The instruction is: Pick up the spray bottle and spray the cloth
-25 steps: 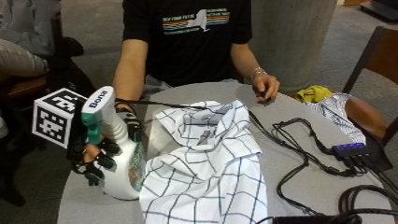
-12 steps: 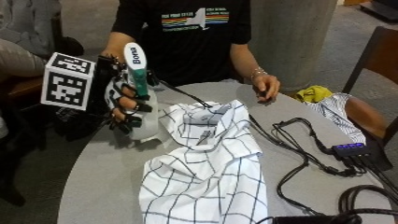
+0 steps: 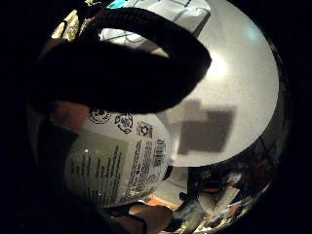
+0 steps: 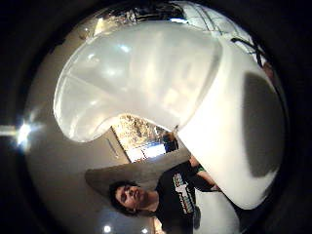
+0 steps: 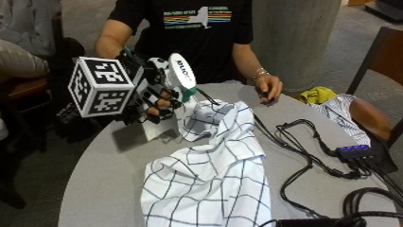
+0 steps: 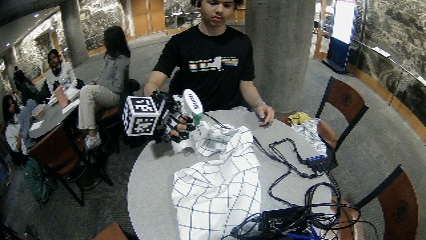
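Note:
My gloved right hand grips the spray bottle and holds it off the table, tilted. Its white head, marked Bona, sits over the far end of the cloth. The cloth is white with a dark grid and lies crumpled along the middle of the round grey table. In the wide outside view the hand holds the bottle above the cloth. The bottle's printed label fills the little finger side palm view under a black finger. Its pale body fills the thumb side view.
The person's bare left hand rests on the table's far edge. Black cables and a small hub lie on the right side. A yellow cloth and striped fabric sit on a chair beyond.
The hand has lifted the spray bottle from the table's left side, then carried it right toward the cloth's far end and tilted it.

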Demonstrator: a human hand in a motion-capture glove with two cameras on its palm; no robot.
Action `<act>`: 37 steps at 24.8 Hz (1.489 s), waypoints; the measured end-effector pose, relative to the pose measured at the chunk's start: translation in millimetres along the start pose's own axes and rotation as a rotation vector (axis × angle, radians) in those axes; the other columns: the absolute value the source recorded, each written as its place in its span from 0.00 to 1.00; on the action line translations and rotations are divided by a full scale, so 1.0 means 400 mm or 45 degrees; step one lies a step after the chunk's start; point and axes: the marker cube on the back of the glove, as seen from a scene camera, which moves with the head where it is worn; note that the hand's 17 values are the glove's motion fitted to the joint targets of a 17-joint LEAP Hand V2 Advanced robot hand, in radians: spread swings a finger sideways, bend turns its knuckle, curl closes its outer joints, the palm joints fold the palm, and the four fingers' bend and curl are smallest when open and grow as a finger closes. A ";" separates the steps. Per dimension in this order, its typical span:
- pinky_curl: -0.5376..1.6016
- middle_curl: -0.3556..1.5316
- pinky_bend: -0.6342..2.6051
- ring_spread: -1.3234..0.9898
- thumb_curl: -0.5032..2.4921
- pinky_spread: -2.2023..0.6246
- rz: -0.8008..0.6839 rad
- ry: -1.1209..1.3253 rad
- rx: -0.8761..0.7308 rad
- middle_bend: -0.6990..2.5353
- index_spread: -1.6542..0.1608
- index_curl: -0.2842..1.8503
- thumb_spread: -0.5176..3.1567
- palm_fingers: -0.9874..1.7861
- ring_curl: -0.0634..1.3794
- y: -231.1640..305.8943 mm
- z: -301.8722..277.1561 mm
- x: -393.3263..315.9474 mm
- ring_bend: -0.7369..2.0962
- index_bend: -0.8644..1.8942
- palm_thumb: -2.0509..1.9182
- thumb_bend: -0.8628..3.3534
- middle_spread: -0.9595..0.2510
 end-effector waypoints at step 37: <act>0.37 0.44 0.25 0.54 0.40 0.87 0.359 0.075 -0.245 0.28 0.81 0.40 0.28 0.74 0.33 -0.037 0.061 0.012 0.35 0.38 0.75 0.20 0.76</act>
